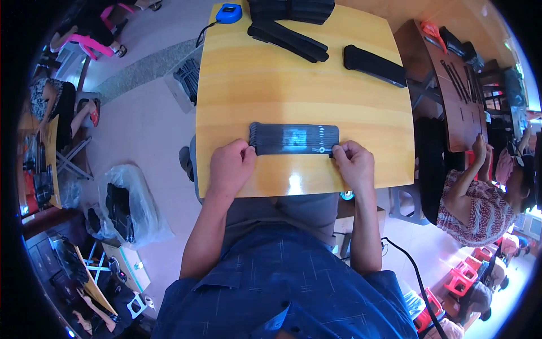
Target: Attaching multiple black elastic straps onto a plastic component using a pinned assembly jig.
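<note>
A flat black bundle of folded strips (274, 138) lies crosswise on the yellow wooden table (237, 101) in front of me. Its surface is ribbed lengthwise, with a glossy patch in the middle and small pale marks near its right end. At its near left corner, my left hand (231, 165) is closed in a pinch on the edge. My right hand (355, 164) pinches the near right corner in the same way. Both fists rest close to the tabletop, and the fingertips partly hide the corners.
Farther back lie more black bundles (288, 40) (375, 66) and a blue tape measure (228, 13). On the floor at left, a clear plastic bag (152, 217) holds black goods. A brown table (451, 124) stands at right, with a seated person in a patterned top (474, 212).
</note>
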`<state>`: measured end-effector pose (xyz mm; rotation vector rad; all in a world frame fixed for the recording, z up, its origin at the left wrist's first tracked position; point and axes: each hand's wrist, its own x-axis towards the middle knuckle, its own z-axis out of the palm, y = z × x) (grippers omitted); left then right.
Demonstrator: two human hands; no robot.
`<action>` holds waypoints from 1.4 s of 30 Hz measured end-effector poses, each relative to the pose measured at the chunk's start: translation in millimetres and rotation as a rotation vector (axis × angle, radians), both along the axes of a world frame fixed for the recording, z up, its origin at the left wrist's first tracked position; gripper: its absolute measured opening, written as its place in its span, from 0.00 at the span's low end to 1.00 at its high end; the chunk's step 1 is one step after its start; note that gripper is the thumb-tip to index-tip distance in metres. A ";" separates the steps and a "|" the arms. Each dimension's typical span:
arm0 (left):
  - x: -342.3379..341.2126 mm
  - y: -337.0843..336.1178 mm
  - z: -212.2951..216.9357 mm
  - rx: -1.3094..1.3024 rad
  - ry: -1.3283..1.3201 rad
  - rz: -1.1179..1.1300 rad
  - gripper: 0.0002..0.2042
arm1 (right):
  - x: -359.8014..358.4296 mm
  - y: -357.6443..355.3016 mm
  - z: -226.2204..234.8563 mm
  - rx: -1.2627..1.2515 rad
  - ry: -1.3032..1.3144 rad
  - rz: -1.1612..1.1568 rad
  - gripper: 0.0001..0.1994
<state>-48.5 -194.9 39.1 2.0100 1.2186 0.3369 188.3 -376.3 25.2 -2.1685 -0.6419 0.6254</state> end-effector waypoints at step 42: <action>52.2 31.2 -34.7 0.585 0.157 -0.176 0.32 | -3.0 98.0 -26.4 0.238 -0.861 0.237 0.18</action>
